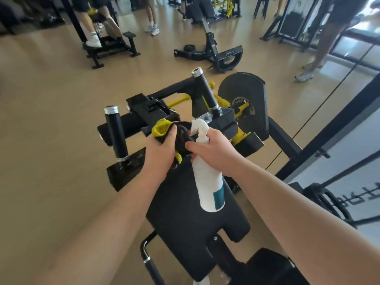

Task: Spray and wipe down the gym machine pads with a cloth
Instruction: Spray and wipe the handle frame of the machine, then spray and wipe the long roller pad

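Observation:
A black padded seat (185,219) of a gym machine lies below me in the middle of the view. My left hand (160,149) grips a bunched black cloth with a yellow edge (164,128) above the pad's far end. My right hand (213,153) holds a white spray bottle (207,182) by its neck, nozzle up and pointing left toward the cloth. The bottle carries a teal label and hangs over the pad. The two hands nearly touch.
The machine's black frame (195,93) has upright handle posts (116,132) to the left and a round weight guard (244,99) behind. Other machines (216,50) and several people's legs stand farther back. A glass wall (349,140) runs on the right.

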### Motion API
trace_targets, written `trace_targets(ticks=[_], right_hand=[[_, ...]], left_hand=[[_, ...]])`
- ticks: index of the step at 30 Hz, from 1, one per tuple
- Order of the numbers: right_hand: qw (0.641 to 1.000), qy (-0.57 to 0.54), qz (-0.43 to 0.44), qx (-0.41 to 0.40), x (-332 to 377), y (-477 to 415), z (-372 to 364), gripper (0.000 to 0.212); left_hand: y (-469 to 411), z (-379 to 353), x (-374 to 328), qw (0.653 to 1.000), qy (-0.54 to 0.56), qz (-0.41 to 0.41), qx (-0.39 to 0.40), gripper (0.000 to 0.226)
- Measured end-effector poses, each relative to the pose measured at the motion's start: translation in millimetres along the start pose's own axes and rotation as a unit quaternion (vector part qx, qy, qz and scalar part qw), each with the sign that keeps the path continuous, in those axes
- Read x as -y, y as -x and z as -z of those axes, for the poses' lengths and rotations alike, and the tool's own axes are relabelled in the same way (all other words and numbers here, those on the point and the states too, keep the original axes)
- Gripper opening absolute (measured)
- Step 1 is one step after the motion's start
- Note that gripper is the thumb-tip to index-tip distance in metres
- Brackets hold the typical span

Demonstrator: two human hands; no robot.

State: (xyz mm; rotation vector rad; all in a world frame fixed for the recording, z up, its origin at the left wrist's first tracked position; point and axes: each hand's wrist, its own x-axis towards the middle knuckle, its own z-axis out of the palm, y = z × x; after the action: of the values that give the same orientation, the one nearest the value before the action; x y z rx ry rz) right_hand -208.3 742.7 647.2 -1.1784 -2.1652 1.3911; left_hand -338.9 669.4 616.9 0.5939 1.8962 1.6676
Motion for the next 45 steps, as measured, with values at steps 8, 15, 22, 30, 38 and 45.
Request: trace_targets(ticks=[8,15,22,30,38,45], right_hand=[[0.990,0.082,0.017,0.115,38,54,-129,0.011],[0.977,0.115,-0.033,0.179,83,74,-292,0.010],[0.940,0.152,-0.042,0.301,121,62,-425,0.018],[0.845,-0.140,-0.220,0.467,129,3,-495,0.044],[0.828,-0.159,-0.283,0.456,137,-109,-556,0.045],[0.832,-0.169,-0.287,0.444,164,-248,-550,0.032]], left_hand=[[61,135,59,0.991,0.050,0.124,-0.023,0.056],[74,298,96,0.993,0.063,0.090,0.039,0.034],[57,418,132,0.986,0.016,0.163,-0.013,0.023],[-6,500,148,0.955,0.105,0.265,-0.075,0.018],[-129,535,166,0.918,0.168,0.353,-0.066,0.059],[-257,532,149,0.896,0.210,0.391,0.007,0.028]])
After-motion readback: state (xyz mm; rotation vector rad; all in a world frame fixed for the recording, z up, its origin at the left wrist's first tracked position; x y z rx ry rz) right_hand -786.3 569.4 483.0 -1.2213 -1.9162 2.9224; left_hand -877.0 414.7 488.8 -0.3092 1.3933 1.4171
